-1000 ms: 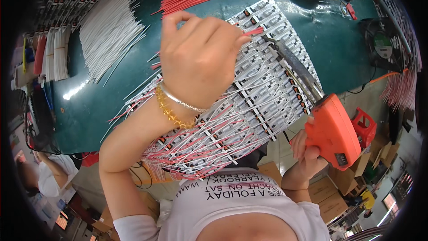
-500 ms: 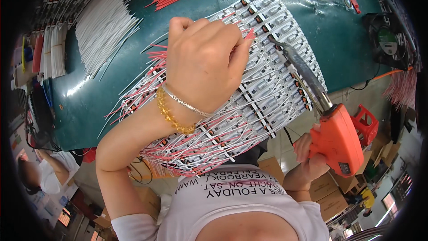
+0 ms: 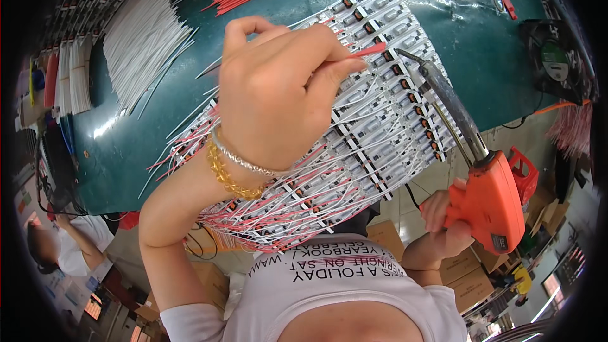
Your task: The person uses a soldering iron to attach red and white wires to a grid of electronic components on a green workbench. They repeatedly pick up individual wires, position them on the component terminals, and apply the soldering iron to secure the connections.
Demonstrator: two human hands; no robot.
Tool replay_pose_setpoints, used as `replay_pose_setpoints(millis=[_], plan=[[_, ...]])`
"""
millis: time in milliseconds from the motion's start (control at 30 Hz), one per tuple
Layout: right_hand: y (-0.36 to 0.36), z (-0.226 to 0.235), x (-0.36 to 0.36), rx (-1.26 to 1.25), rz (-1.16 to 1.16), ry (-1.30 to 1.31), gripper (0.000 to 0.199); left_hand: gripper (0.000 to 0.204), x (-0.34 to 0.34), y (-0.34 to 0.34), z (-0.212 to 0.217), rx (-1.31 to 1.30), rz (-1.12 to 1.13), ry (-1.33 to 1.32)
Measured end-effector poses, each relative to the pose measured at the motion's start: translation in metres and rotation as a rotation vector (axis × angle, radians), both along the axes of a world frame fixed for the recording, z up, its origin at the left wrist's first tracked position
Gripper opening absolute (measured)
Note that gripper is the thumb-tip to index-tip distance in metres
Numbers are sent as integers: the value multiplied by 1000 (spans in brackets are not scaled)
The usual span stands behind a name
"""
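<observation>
Here, left hand (image 3: 278, 88) pinches thin red wire (image 3: 370, 50) over ribbed circuit panel (image 3: 380, 120).

I see brown cardboard boxes (image 3: 465, 275) stacked on the floor at lower right, and a small lit screen (image 3: 94, 307) at lower left.

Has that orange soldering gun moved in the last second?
Yes. The soldering gun in the right hand slid toward the panel of boards; its tip now reaches them.
</observation>
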State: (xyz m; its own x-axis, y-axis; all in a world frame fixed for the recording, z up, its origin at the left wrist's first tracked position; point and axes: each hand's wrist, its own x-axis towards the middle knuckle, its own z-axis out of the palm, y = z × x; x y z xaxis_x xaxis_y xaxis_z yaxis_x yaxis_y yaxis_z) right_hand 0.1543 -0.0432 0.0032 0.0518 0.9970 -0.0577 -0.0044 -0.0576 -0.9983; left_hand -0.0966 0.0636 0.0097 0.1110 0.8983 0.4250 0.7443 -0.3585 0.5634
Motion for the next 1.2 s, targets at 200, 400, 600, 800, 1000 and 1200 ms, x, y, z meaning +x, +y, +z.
replay_pose_setpoints(millis=[200, 400, 600, 800, 1000, 1200], plan=[[-2, -1, 3, 15, 17, -40, 82, 10, 7, 0, -6, -15, 15, 87], [-1, -1, -4, -16, 23, -114, 76, 13, 9, 0, -9, 8, 25, 117], [-2, -3, -2, -60, 32, -113, 73, 13, 9, 0, -12, 39, 26, 122], [-4, -4, -3, -19, -14, -91, 70, 14, 10, 0, -13, 69, 26, 117], [-6, -8, -4, 5, -60, -126, 74, 15, 11, 0, -13, 73, 22, 127], [-8, -8, 0, -9, -38, -135, 76, 15, 12, 0, -12, 67, 24, 141]])
